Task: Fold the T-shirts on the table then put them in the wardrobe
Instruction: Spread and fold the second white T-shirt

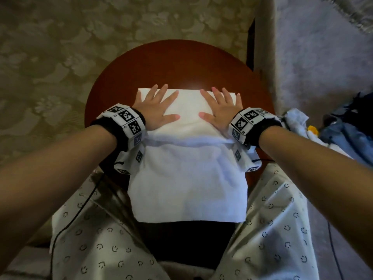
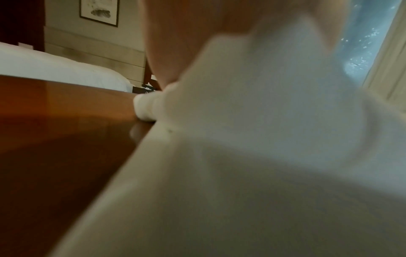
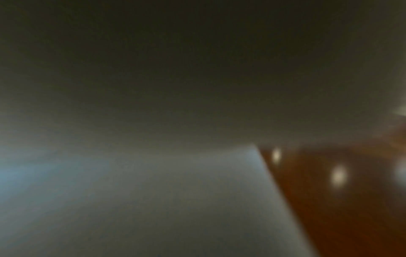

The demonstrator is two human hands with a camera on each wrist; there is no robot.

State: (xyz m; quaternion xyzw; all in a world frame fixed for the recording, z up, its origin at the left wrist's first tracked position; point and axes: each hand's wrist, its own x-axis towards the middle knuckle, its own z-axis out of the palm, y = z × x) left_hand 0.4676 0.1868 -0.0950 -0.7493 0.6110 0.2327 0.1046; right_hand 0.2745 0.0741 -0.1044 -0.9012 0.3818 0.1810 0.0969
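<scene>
A white T-shirt (image 1: 187, 174) lies folded into a long strip across the round reddish-brown table (image 1: 177, 63), its near end hanging over the table edge toward my lap. My left hand (image 1: 155, 110) lies flat with fingers spread on the far left part of the shirt. My right hand (image 1: 220, 112) lies flat the same way on the far right part. Up close in the left wrist view are the white cloth (image 2: 241, 173) and the table top (image 2: 54, 139). The right wrist view is dark and blurred, with cloth (image 3: 153, 200) and table (image 3: 351, 208) only.
A pile of other clothes (image 1: 333, 132), pale and blue, lies to the right beside the table. Patterned carpet (image 1: 50, 57) surrounds the table. A bed (image 2: 54, 69) and a framed picture (image 2: 100, 12) show in the left wrist view. A black cable (image 1: 80, 209) runs over my left leg.
</scene>
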